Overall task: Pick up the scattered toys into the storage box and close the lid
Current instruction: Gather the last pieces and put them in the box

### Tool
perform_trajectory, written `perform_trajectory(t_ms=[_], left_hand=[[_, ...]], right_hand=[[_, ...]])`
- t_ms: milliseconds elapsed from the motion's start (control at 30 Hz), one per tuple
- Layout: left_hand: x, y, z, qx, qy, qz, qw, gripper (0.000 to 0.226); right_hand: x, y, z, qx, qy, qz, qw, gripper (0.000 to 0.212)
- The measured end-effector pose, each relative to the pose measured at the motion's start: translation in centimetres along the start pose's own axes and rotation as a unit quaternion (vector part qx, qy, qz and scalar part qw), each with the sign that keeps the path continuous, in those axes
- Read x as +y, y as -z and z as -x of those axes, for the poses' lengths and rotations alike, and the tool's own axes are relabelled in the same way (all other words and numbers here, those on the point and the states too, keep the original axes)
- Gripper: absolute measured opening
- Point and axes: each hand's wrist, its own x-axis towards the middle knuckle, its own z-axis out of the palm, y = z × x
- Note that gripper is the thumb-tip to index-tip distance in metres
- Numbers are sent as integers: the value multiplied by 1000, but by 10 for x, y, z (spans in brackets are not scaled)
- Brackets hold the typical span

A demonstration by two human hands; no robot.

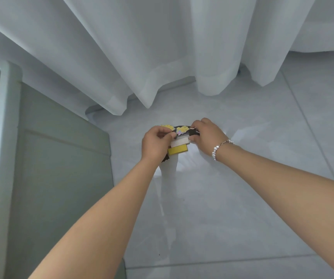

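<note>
Both hands meet over the pale tiled floor, holding a small bunch of toys between them. My left hand (156, 142) grips a stack with a white block (181, 141) and a yellow block (177, 150) under it. Flat yellow-patterned pieces (182, 129) with dark undersides stick out above the fingers. My right hand (207, 133), with a bead bracelet at the wrist, pinches the right end of these dark flat pieces. The pale green storage box (7, 158) stands at the left, its top open and its inside hidden.
White curtains (162, 47) hang down to the floor just beyond the hands. The box's tall side wall stands close to my left forearm. Glossy floor tiles (242, 208) stretch to the right and toward me.
</note>
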Motion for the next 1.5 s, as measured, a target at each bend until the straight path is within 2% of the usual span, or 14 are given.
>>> perform_trajectory(t_ms=[67, 133, 167, 233, 300, 367, 467, 567, 767, 833, 933, 1133, 1333, 1500], left_hand=[[2, 3, 5, -20, 50, 97, 994, 7], [5, 6, 10, -67, 100, 222, 968, 10], [8, 7, 13, -86, 124, 280, 948, 12], [12, 7, 14, -96, 169, 340, 920, 14], [13, 6, 14, -87, 160, 281, 942, 14], [10, 6, 14, -76, 79, 85, 990, 10], [-1, 6, 15, -92, -46, -134, 986, 25], [-12, 2, 17, -98, -86, -186, 974, 43], [-13, -2, 13, -87, -133, -236, 959, 36], [-11, 0, 18, -66, -113, -213, 968, 33], [-5, 4, 32, 2, -97, -158, 983, 29], [37, 35, 97, 142, -22, -6, 990, 31], [92, 126, 199, 242, -18, 87, 966, 31], [72, 213, 257, 325, 34, 120, 937, 42]], right_hand=[[0, 4, 3, 25, -31, -59, 997, 29], [2, 6, 7, 30, -79, -174, 981, 18], [2, 8, 11, 14, -114, -278, 954, 13], [2, 12, 17, -26, -171, -491, 854, 21], [1, 17, 22, -51, -190, -616, 762, 22], [0, 20, 24, -65, -194, -645, 736, 23], [-3, 22, 23, -66, -196, -635, 745, 22], [-7, 22, 23, -64, -195, -623, 755, 20], [-1, 16, 25, -58, -165, -542, 822, 10], [1, 14, 28, -52, -146, -522, 839, 6], [-4, 15, 36, -47, -120, -501, 856, 15], [-51, 43, 64, -100, -113, -491, 858, 18], [-168, 69, 124, -246, -22, -469, 848, 28], [-275, 47, 167, -333, 35, -480, 811, 26]])
